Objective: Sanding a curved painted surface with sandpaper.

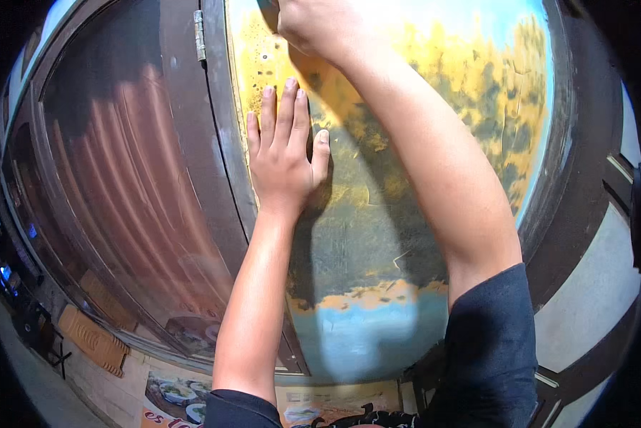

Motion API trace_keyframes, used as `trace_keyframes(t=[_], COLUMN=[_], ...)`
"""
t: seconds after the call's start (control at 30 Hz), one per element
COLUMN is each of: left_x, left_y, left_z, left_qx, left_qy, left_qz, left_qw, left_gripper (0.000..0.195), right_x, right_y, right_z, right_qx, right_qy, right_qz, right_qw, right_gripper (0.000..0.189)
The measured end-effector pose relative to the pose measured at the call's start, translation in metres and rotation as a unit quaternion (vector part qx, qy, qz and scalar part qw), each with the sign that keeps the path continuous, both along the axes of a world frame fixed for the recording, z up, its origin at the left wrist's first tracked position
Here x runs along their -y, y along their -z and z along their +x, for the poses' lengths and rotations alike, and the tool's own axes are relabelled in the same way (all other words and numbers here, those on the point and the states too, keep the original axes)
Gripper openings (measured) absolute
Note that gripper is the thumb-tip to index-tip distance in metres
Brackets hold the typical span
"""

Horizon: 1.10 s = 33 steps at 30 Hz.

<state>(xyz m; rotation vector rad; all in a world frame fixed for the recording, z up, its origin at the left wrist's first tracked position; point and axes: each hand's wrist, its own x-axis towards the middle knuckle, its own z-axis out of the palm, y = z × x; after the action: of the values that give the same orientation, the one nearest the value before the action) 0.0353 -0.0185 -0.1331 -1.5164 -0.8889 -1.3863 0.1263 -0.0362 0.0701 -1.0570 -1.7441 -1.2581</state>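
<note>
In front of me is a panel (pixel 347 235) in patchy yellow, black and light blue, with a creased, worn surface, set in a dark brown frame (pixel 229 128). My left hand (pixel 285 150) lies flat against its left part, palm on the surface and fingers spread a little. Dark specks dot the yellow area just above those fingertips. Higher up, my right hand (pixel 315 27) is curled close to the panel, and the top edge of the picture cuts it off. Whether it holds something is hidden. The right arm's shadow falls diagonally across the panel.
On the left stands a brown-framed glass pane (pixel 122 176) showing a reddish-brown curtain. A metal hinge (pixel 199 35) sits at the frame joint. Below are a printed banner (pixel 176 393) with food pictures and a tan plastic piece (pixel 93 339) on the floor.
</note>
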Motion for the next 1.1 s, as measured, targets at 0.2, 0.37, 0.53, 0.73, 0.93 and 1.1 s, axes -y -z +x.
trace_keyframes(t=[0.2, 0.37, 0.53, 0.73, 0.93, 1.1], left_x=[0.003, 0.003, 0.0, 0.002, 0.0, 0.001], left_y=[0.001, 0.0, 0.0, 0.001, 0.0, -0.002], left_z=[-0.004, 0.002, 0.001, 0.0, -0.001, 0.0], left_qx=[0.007, 0.004, -0.005, 0.003, -0.003, -0.005], left_qy=[-0.007, -0.01, -0.015, -0.013, -0.02, -0.008], left_qz=[-0.008, -0.007, -0.001, -0.009, -0.001, 0.005], left_qw=[1.0, 1.0, 1.0, 1.0, 1.0, 1.0], left_gripper=[0.061, 0.062, 0.063, 0.064, 0.063, 0.063], right_x=[-0.012, 0.004, 0.002, -0.004, 0.014, -0.016], right_y=[0.05, 0.026, -0.001, 0.035, 0.006, 0.008], right_z=[0.013, 0.032, 0.015, 0.005, -0.006, 0.005], right_qx=[0.026, 0.067, 0.023, 0.043, -0.007, 0.033], right_qy=[0.026, -0.027, -0.034, -0.037, 0.014, -0.064], right_qz=[0.101, -0.003, 0.007, -0.008, -0.002, 0.061], right_qw=[0.994, 0.997, 0.999, 0.998, 1.0, 0.995], right_gripper=[0.062, 0.059, 0.056, 0.057, 0.057, 0.058])
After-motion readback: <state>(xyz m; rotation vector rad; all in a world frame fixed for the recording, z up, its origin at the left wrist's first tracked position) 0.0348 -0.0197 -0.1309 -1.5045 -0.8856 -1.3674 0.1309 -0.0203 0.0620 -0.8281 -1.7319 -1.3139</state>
